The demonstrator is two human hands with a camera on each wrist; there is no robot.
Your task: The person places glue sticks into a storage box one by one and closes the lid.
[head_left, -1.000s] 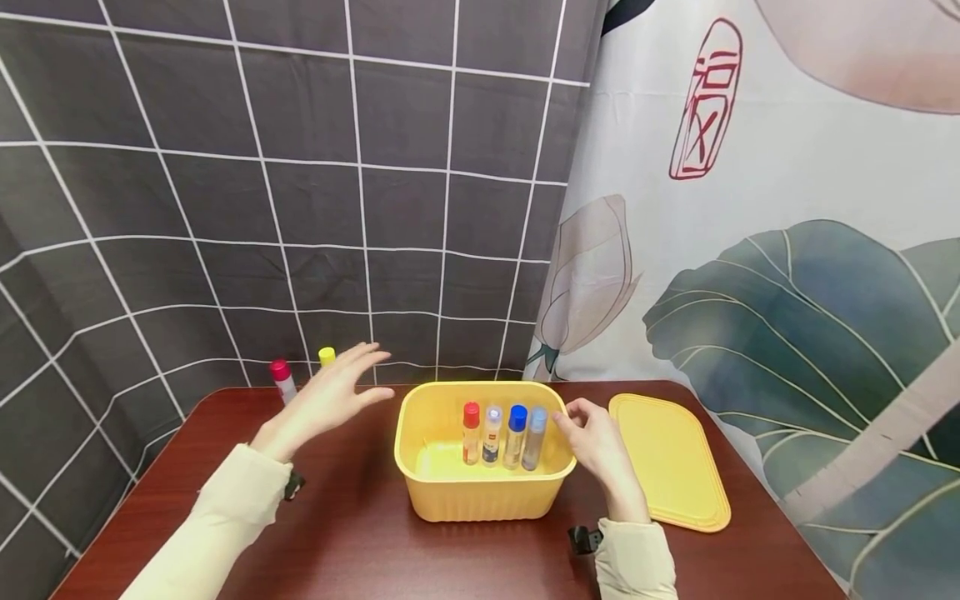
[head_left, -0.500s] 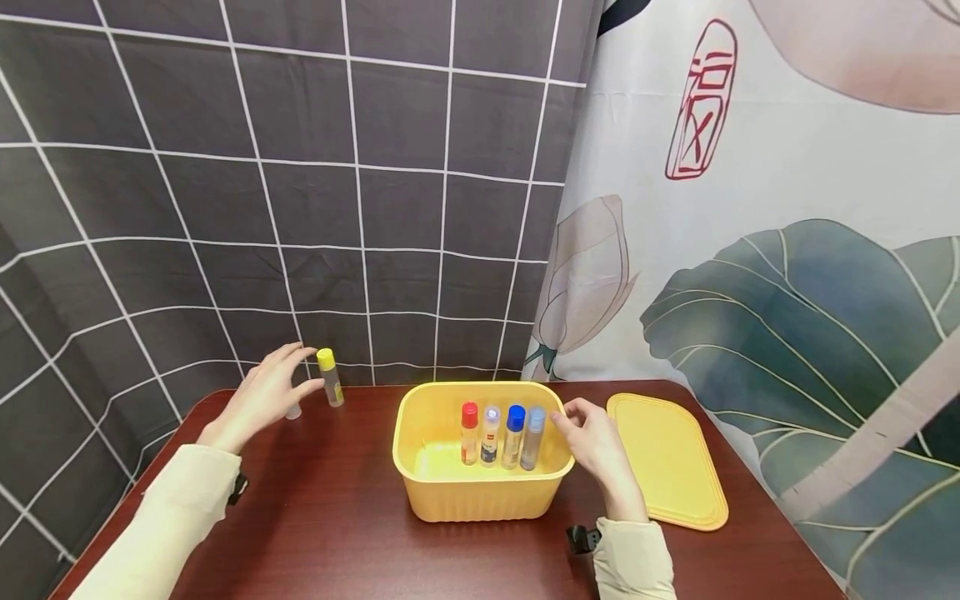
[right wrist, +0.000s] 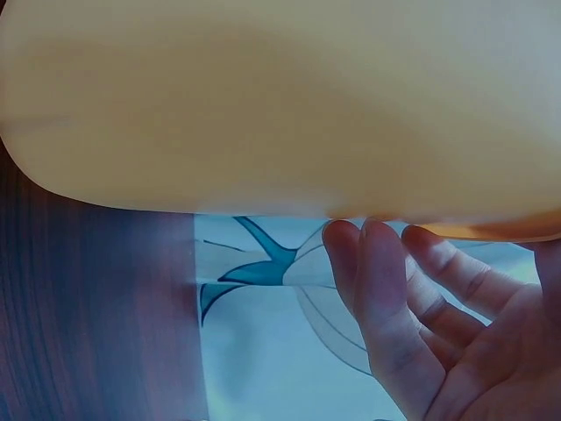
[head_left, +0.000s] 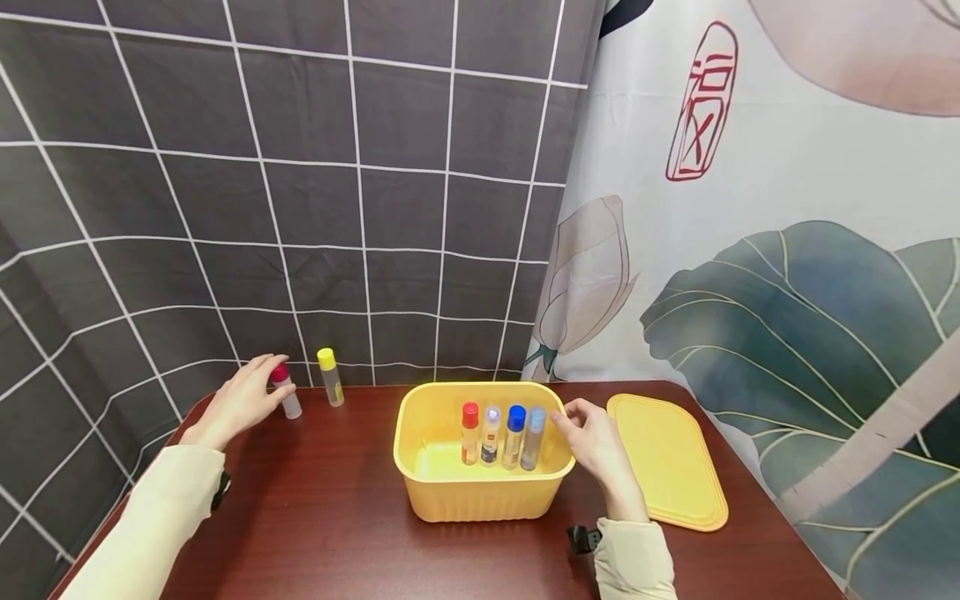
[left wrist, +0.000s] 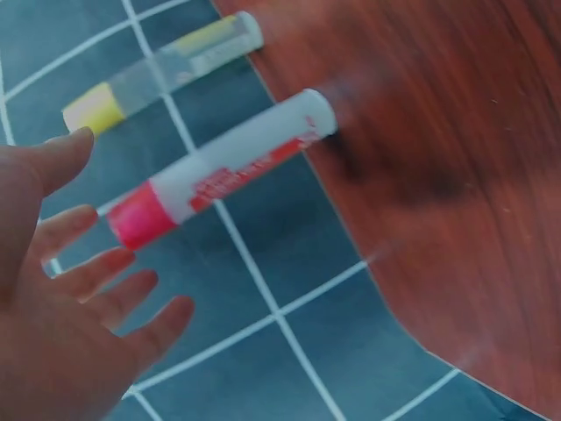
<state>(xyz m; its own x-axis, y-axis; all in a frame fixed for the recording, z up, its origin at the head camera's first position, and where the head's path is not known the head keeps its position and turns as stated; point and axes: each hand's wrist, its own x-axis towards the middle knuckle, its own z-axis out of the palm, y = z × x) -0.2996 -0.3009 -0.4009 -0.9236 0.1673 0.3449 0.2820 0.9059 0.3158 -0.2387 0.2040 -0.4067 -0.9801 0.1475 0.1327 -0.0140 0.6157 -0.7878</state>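
Note:
In the head view my left hand (head_left: 236, 404) is at the far left of the table, its thumb and fingers spread around the cap of a white glue stick (head_left: 291, 404) with a dark pink cap. The left wrist view has this glue stick (left wrist: 237, 162) upright on the table, with a gap between thumb and fingers. Beside it stands a yellow-capped glue stick (head_left: 331, 383). My right hand (head_left: 596, 437) pinches the right rim of a yellow plastic bin (head_left: 483, 500); the right wrist view has the fingertips (right wrist: 381, 241) at the bin's edge. Several capped glue sticks (head_left: 513, 437) stand inside in a row.
A yellow lid (head_left: 671, 462) lies flat on the dark red table (head_left: 337, 533), right of the bin. A dark gridded cloth (head_left: 300, 208) hangs behind the table, and a white printed cloth (head_left: 637, 125) hangs at the right.
My left hand has moved left, past the yellow-capped glue stick to the pink-capped one, uncovering both. The right hand stays at the bin's rim.

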